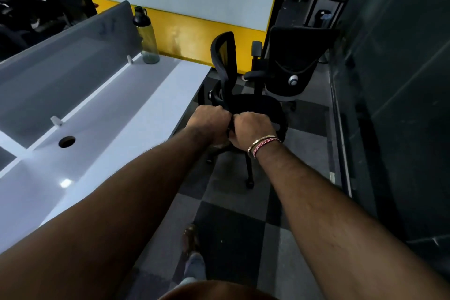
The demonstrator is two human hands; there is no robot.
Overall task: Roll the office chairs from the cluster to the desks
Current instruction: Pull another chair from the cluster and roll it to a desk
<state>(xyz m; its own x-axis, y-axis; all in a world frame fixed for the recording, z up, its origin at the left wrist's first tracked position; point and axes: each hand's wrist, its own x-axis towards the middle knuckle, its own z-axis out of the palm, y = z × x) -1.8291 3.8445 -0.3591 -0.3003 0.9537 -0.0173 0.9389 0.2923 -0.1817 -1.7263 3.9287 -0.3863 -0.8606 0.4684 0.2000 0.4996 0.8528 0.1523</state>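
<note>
No text, label, brand, number or sign can be read anywhere. The grey divider panel (73,56) at ten o'clock carries a few dark marks near its top edge, too faint and blurred to make out as letters.

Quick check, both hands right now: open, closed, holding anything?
Left hand: closed, gripping part of the black office chair.
Right hand: closed, gripping the same chair right beside the left.
</note>
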